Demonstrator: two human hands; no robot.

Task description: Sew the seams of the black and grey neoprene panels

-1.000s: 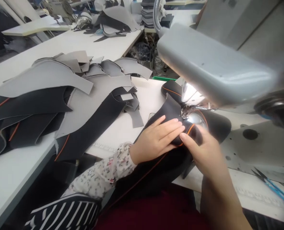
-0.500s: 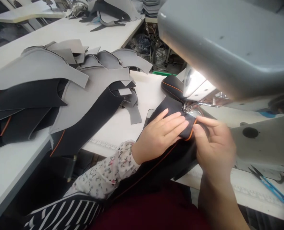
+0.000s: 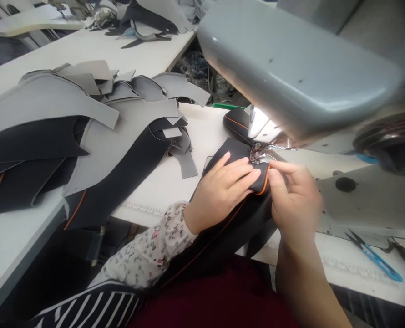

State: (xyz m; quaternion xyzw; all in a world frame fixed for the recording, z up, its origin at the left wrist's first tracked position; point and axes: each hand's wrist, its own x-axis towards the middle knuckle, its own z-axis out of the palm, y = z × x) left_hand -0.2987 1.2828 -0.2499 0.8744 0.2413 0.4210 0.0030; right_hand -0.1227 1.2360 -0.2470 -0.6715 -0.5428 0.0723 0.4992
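Black seat-cover-like material [image 3: 231,150] with orange piping lies under the presser foot [image 3: 257,152] of a grey sewing machine [image 3: 291,68]. My left hand [image 3: 223,187] rests flat on the material, fingers stretched toward the foot. To the right of the foot, my right hand [image 3: 294,196] pinches the piped edge [image 3: 266,180] between thumb and forefinger. The rest of the black piece drapes over the table's front edge toward my lap. My palms and the foot hide part of the seam.
Grey and black cut pieces [image 3: 120,150] are heaped on the left of the table. Blue-handled thread snips [image 3: 376,257] lie at the right, near the front edge. A printed ruler strip [image 3: 143,208] runs along that edge. More scraps [image 3: 148,23] sit on the table behind.
The view has shifted slightly, so the machine and table appear further left. Both hands keep their places on the black material, and the piped corner sits a little closer to the foot.
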